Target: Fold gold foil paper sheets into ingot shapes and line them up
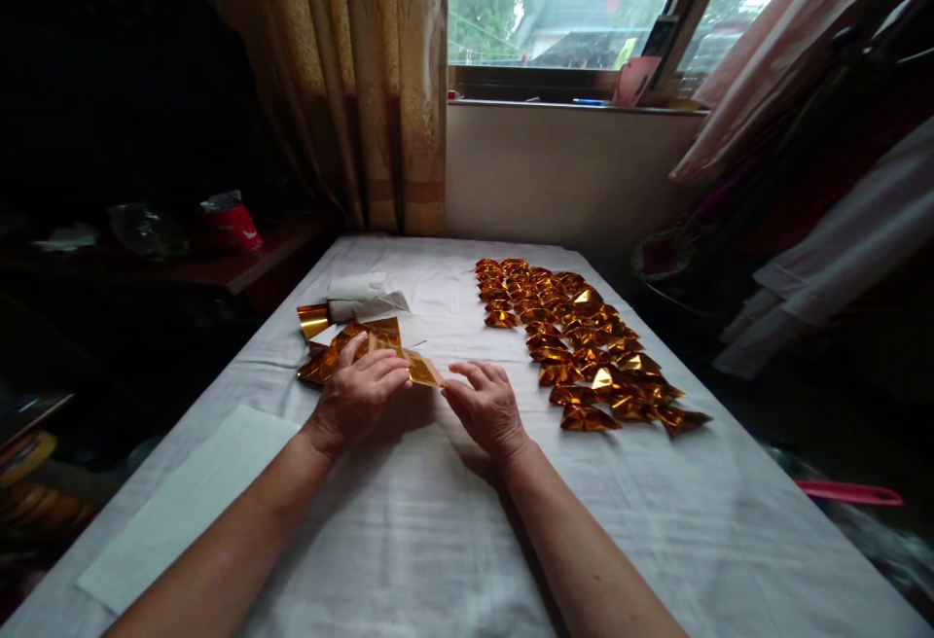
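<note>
My right hand [485, 407] pinches the corner of a thin gold foil paper sheet [424, 370] between thumb and fingertips. The sheet stretches leftward to a loose pile of gold foil paper [384, 329]. Across that pile lies my left hand [357, 393], fingers stretched out and touching the foil; its thumb shows only in part. To the right, apart from both hands, several folded gold foil ingots [590, 417] sit in close rows, with pointed ends and shiny creases.
A white cloth [438, 541] covers the table. White paper rolls [357, 298] lie behind the foil pile, and a pale flat sheet [194, 502] is at the left. Curtain [394, 84] and window wall stand behind; clothes [861, 230] hang at right.
</note>
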`<state>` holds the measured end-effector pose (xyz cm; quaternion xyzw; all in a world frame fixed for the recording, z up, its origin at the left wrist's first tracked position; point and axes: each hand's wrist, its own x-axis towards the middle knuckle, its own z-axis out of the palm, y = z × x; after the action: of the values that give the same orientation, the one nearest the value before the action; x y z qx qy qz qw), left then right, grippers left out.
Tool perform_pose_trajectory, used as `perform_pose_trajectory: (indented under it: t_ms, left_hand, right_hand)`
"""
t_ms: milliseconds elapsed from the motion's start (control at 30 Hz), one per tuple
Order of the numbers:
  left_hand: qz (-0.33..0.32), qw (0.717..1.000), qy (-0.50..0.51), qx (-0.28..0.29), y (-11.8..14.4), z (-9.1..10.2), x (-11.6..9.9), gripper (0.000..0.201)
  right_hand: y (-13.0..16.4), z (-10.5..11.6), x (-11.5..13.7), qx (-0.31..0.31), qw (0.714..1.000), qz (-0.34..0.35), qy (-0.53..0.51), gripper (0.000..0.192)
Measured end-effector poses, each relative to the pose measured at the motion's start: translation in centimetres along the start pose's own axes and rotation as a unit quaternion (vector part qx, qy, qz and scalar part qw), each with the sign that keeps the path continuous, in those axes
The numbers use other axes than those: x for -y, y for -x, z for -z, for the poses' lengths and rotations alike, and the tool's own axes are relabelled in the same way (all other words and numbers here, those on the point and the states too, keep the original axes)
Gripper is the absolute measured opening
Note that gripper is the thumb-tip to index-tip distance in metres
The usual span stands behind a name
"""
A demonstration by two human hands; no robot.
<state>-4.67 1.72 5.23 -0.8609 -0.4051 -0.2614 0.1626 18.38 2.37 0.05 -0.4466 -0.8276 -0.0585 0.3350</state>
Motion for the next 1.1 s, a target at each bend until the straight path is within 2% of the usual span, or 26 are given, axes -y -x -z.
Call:
perform_pose_trajectory:
  t_ms: [100,200,300,367,433,500,600,700,767,833,867,933,1033,1100]
  left_hand:
    - [0.024,0.999,-0.028,-0.036,-0.8,0.0,-0.1,0.018]
    - [0.098,0.991,-0.06,-0.075,-1.4,-0.9,-0.6,0.036]
    - [0.123,0.987,-0.05,-0.088,-1.3,-2.5,-1.5,0.052]
    - [0.106,0.991,-0.032,-0.076,-1.0,-3.6,-2.1,0.053]
    - [0.084,0.996,-0.009,-0.04,-0.5,-4.7,-2.5,0.049]
    - [0.067,0.997,0.024,0.016,0.1,-5.7,-2.7,0.05]
    - [0.051,0.99,0.078,0.106,0.8,-6.9,-2.7,0.067]
    - [0.043,0.978,0.113,0.168,1.3,-7.3,-2.9,0.078]
    - [0.051,0.974,0.12,0.184,1.4,-7.2,-3.2,0.074]
    - [0.068,0.973,0.122,0.183,1.5,-7.0,-3.6,0.065]
    - [0.074,0.973,0.125,0.181,1.5,-6.9,-3.7,0.061]
    - [0.079,0.972,0.136,0.174,1.5,-6.8,-3.9,0.053]
    - [0.08,0.97,0.161,0.162,1.4,-6.7,-3.8,0.041]
    - [0.082,0.969,0.18,0.146,1.5,-6.7,-3.6,0.033]
  right_hand:
    - [-0.2,0.1,0.1,-0.029,0.995,-0.06,-0.077,0.027]
    - [-0.3,0.0,-0.4,-0.057,0.963,-0.202,-0.172,0.026]
    - [-0.2,0.1,-1.1,-0.005,0.902,-0.341,-0.265,0.026]
    - [-0.1,0.2,-1.6,0.04,0.869,-0.387,-0.307,0.026]
    - [0.1,0.4,-2.0,0.061,0.854,-0.406,-0.321,0.025]
    - [0.2,0.6,-2.4,0.076,0.847,-0.414,-0.326,0.025]
    - [0.4,1.1,-2.7,0.114,0.837,-0.42,-0.333,0.025]
    - [0.9,1.4,-3.0,0.148,0.83,-0.412,-0.346,0.027]
    - [1.4,1.5,-3.2,0.145,0.823,-0.412,-0.363,0.039]
    - [2.0,1.5,-3.4,0.138,0.823,-0.397,-0.383,0.061]
    - [2.3,1.5,-3.4,0.137,0.829,-0.376,-0.391,0.067]
    - [2.7,1.4,-3.5,0.125,0.857,-0.32,-0.383,0.066]
    - [2.8,1.2,-3.5,0.088,0.91,-0.244,-0.322,0.045]
    - [2.6,1.0,-3.5,0.076,0.931,-0.22,-0.28,0.033]
